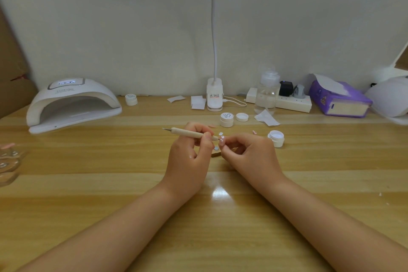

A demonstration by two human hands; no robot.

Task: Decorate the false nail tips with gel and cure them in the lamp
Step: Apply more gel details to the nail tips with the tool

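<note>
My left hand (189,152) grips a wooden-handled dotting tool (187,132) that lies across its fingers, tip pointing right. The tip touches a small pink false nail tip (222,140) pinched by the fingers of my right hand (249,154). Both hands hover over the middle of the wooden table (110,183). An open gel pot (276,138) stands just right of my right hand. A closed gel pot (226,119) and a loose white lid (242,117) sit behind the hands. The white curing lamp (72,104) stands at the back left, mouth facing me.
Loose nail tips (220,133) lie near the hands and one more (254,132) lies by the open pot. Another pot (131,99), a clip desk lamp (214,97), a clear bottle (267,93), a power strip (291,101), a purple tissue pack (340,99) line the back. Clear stands (8,161) sit far left.
</note>
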